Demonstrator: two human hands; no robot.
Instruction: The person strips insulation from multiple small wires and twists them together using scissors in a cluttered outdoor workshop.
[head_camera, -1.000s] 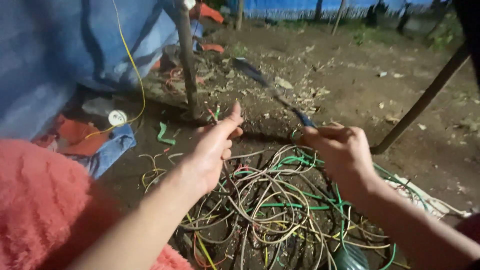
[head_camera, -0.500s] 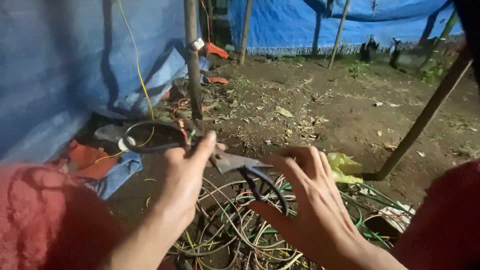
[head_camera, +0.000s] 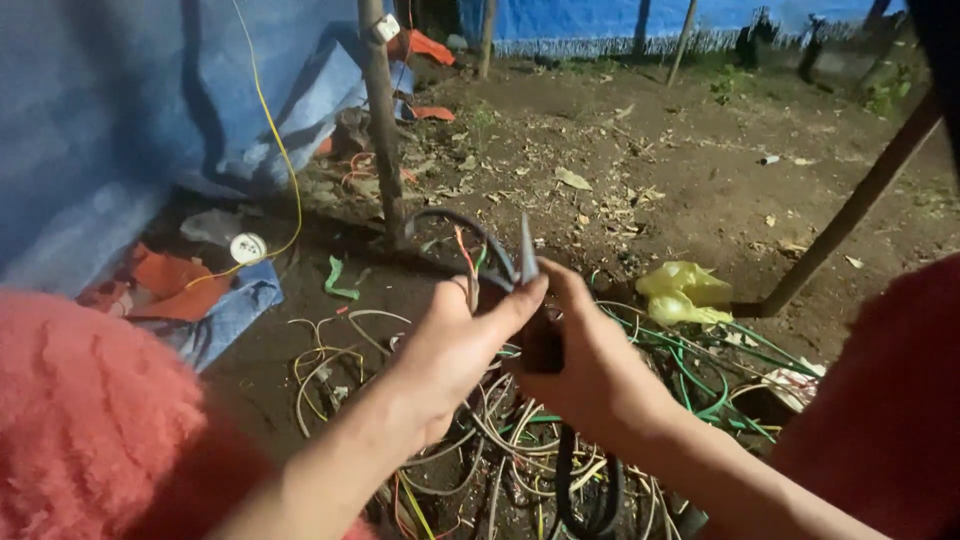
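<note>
Left hand: your left hand (head_camera: 455, 345) pinches the dark cable (head_camera: 450, 222), looped up over the dirt.
Right hand: your right hand (head_camera: 585, 360) grips the cutters (head_camera: 527, 262), blade at the cable.
Below: wire pile (head_camera: 520, 440) under both hands.

An outdoor scrap-sorting yard: bare dirt ground (head_camera: 640, 180), blue tarpaulin walls (head_camera: 110, 120), wooden poles (head_camera: 380, 120), tangled scrap wires (head_camera: 520, 440).

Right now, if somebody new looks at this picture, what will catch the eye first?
First, the two hands at the centre: the left hand and right hand hold a dark cable and a blade. Beneath them lies a tangle of wires on the dirt. At left hangs a blue tarp.
</note>
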